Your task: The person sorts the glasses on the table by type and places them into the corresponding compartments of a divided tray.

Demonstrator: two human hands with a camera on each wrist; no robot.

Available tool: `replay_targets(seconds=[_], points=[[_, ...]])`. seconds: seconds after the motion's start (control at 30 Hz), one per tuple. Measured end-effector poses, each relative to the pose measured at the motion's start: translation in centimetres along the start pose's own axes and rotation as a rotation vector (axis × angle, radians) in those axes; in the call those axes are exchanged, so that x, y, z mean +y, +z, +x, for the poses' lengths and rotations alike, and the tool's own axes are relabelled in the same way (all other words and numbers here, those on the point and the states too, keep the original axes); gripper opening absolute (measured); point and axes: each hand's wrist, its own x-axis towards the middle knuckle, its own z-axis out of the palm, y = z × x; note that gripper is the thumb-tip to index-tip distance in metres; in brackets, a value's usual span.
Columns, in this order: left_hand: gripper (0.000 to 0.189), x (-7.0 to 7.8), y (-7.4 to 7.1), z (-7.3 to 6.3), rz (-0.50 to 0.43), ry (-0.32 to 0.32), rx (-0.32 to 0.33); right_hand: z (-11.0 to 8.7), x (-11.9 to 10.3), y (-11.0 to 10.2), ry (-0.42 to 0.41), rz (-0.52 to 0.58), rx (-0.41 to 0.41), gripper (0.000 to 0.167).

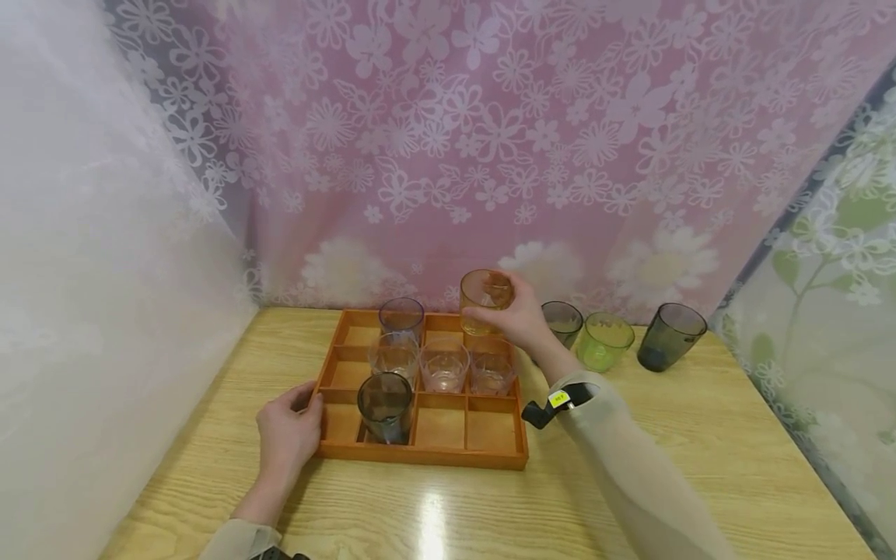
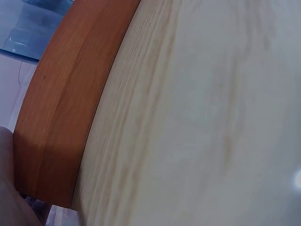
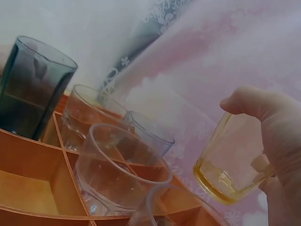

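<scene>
My right hand (image 1: 521,315) grips an amber glass (image 1: 479,299), thumb on one side and fingers on the other. The right wrist view shows that glass (image 3: 225,165) tilted, its thick yellow base above the back of the tray. At the left, my left hand (image 1: 288,426) holds the side wall of the orange-brown wooden divided tray (image 1: 448,459). A blue-tinted glass (image 1: 401,320) is in the back row. Clear glasses (image 1: 444,365) fill several middle-row compartments, and a dark grey glass (image 1: 386,408) leans in the front row.
On the table (image 1: 630,467) right of the tray are a dark glass (image 1: 563,320) partly behind my right wrist, a green glass (image 1: 605,342) and another dark glass (image 1: 670,337). Flowered curtains (image 1: 490,155) stand close behind and at both sides.
</scene>
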Motion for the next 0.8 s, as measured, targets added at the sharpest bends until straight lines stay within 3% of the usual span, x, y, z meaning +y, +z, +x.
replay_targets(seconds=[0.17,0.43,0.7,0.8], points=[[0.024,-0.2,0.0,0.0,-0.001,0.013,0.006,1.2,1.0,1.2,0.014,-0.012,-0.001,0.086],[0.024,-0.2,-0.1,0.0,0.003,0.018,0.017,2.5,2.3,3.0,0.057,-0.143,-0.029,0.096],[0.024,-0.3,0.1,0.0,-0.014,0.014,0.024,3.1,2.7,4.2,0.050,-0.078,-0.108,0.086],[0.024,-0.4,0.1,0.1,-0.011,0.016,0.030,3.2,2.9,4.5,0.059,-0.109,-0.116,0.084]])
